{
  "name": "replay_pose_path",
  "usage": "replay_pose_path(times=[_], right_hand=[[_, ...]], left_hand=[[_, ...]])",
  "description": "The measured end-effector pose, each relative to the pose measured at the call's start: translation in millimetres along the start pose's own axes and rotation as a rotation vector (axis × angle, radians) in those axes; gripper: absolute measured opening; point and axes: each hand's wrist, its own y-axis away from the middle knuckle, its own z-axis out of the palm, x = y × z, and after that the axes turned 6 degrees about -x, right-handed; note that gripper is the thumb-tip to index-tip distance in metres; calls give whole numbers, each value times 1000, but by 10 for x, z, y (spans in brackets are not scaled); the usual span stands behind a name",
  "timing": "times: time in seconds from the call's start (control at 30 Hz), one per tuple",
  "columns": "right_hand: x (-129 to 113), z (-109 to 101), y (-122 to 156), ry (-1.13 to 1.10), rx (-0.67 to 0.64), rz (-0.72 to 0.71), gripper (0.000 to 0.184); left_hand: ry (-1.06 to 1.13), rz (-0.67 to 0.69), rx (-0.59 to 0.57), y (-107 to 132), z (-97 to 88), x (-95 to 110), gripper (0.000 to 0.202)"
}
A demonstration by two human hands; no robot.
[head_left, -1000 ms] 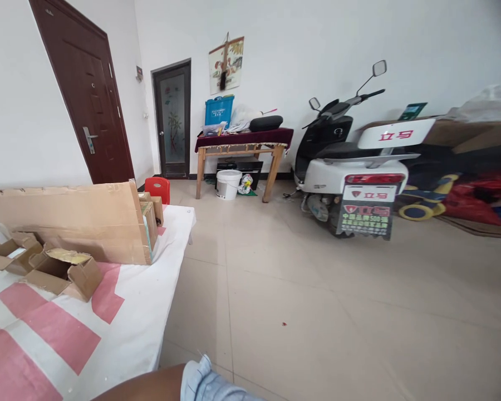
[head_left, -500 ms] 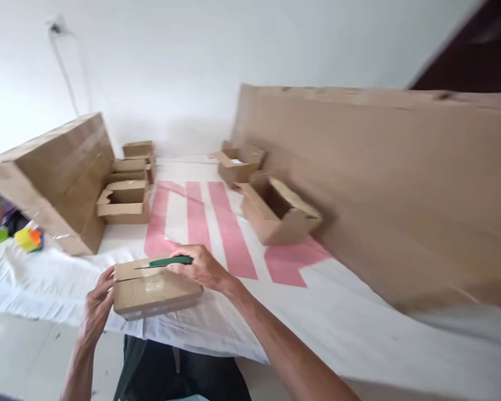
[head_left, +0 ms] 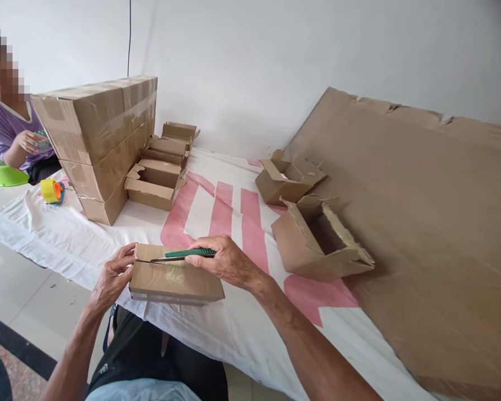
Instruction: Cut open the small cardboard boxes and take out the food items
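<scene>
A closed cardboard box [head_left: 173, 285] with clear tape on it lies near the front edge of the cloth-covered surface. My left hand [head_left: 114, 274] grips its left end, fingers bent over the upper corner. In my right hand [head_left: 227, 260] is a green box cutter [head_left: 190, 253]. Its thin blade points left and lies along the seam on top of the box; whether the tip is inside the seam I cannot tell.
Opened cardboard boxes [head_left: 152, 195] line the left, beside a stack of taped boxes [head_left: 104, 125]. Two more, including an open box [head_left: 300, 245], stand right, before a large cardboard sheet [head_left: 421, 234]. A yellow tape roll [head_left: 49, 191] lies far left, near a seated person [head_left: 8, 131].
The camera view has turned left, bringing more of the seated person into sight. My left hand stays on the box, and the box cutter remains over its top seam.
</scene>
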Motion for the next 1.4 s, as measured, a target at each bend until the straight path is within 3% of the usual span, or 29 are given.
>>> replay_pose_path(times=[0.4, 0.57, 0.7, 0.97, 1.17, 1.4], right_hand=[[-271, -74, -90, 294, -58, 22, 18], [-410, -121, -148, 492, -93, -32, 31], [-468, -213, -109, 580, -124, 17, 36], [-402, -329, -2, 675, -121, 5, 52], [-447, -342, -16, 845, -206, -4, 48], [-274, -463, 145, 782, -172, -36, 50]], left_hand=[[26, 4, 9, -24, 26, -62, 43], [6, 16, 7, -26, 13, -42, 39], [-15, -3, 1, -20, 4, -20, 36], [-52, -7, 18, -22, 6, 12, 30], [-135, -41, 27, -33, -14, 29, 32], [-154, -36, 6, -34, 11, 81, 35]])
